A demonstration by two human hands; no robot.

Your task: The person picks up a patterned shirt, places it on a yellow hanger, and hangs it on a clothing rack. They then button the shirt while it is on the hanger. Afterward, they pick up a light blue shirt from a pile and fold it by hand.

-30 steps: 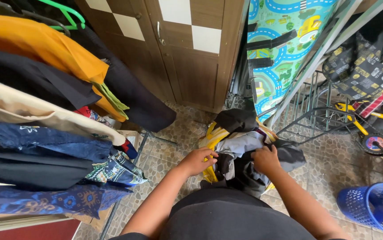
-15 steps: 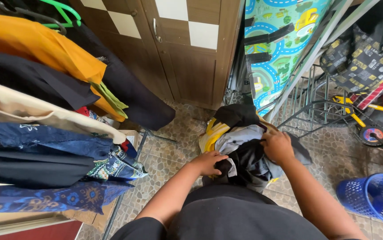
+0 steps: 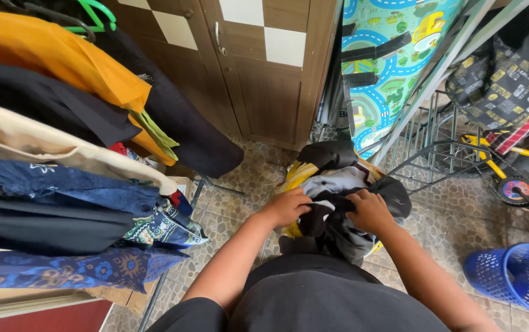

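Note:
Below me a heap of clothes sits in a yellow basket (image 3: 290, 181) on the tiled floor. My left hand (image 3: 286, 207) and my right hand (image 3: 369, 211) both grip a dark garment (image 3: 332, 224) at the near side of the heap. A pale grey garment (image 3: 333, 180) and a black one (image 3: 328, 154) lie further back on the pile. My black shirt hides the near edge of the basket.
A rack of hanging clothes (image 3: 62, 160) fills the left. A brown cupboard (image 3: 258, 74) stands ahead, a folded play mat (image 3: 393, 55) leans beside it. A wire rack (image 3: 436, 157), a yellow toy vehicle (image 3: 516, 178) and a blue basket (image 3: 519, 276) are on the right.
My right hand came back toward me and left onto the dark garment. My left hand shifted slightly up and gripped the same garment, bunching it between both hands.

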